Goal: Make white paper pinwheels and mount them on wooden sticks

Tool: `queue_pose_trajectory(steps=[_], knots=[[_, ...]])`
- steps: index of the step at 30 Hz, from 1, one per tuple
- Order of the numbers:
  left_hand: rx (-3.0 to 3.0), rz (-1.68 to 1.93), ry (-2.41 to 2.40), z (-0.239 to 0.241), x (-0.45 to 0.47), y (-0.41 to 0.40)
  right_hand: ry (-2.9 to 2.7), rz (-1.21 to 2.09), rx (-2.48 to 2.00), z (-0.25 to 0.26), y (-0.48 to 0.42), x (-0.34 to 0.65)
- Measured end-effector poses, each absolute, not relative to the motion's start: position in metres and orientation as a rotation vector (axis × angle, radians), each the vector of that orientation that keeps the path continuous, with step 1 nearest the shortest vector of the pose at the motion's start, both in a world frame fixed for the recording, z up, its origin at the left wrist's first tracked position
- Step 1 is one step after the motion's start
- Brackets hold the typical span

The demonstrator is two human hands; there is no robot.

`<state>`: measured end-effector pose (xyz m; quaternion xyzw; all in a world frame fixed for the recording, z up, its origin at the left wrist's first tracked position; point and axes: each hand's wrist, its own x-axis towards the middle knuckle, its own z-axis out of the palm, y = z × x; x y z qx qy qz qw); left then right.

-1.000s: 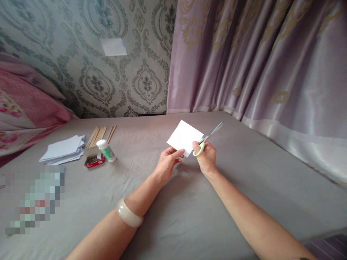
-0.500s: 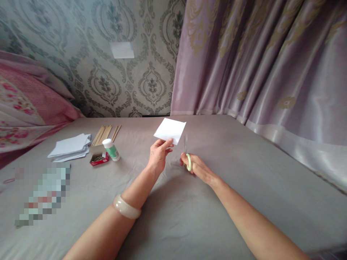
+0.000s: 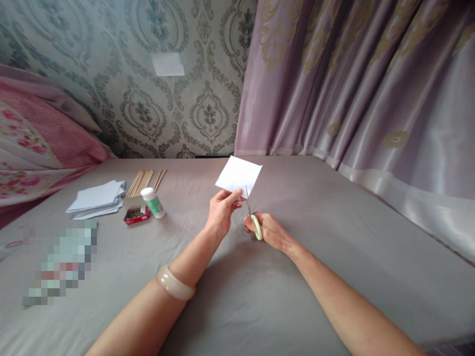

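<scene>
My left hand (image 3: 222, 210) pinches a small white sheet of paper (image 3: 239, 174) by its near edge, thumb on top, holding it up above the grey sheet. In my right hand (image 3: 267, 230) is a pair of scissors (image 3: 256, 227) with pale green handles, my fingers through the loops. The blades point away from me and cross the paper's near edge, just right of my left thumb. One blade shows over the paper; the other is hidden.
On the grey bedsheet (image 3: 237, 306) at the left are a stack of white paper (image 3: 94, 197), several wooden sticks (image 3: 140, 183), a red box of small items (image 3: 136, 214), a white-and-green bottle (image 3: 153, 202) and a blurred-out object (image 3: 67, 262). A lilac curtain (image 3: 315, 79) hangs behind on the right.
The scissors have moved left and their blades now overlap the paper's near edge. My left hand has shifted slightly right with the paper.
</scene>
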<state>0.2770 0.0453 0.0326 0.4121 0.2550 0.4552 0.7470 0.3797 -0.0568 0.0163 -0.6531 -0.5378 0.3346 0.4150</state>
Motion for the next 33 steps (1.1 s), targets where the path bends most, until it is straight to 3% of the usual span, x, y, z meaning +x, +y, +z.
queue_pose_trajectory(steps=[33], knots=[[0.904, 0.999, 0.52, 0.0314, 0.2777, 0.0444, -1.154, 0.772, -1.673, 0.0138, -0.0535, 0.3752]])
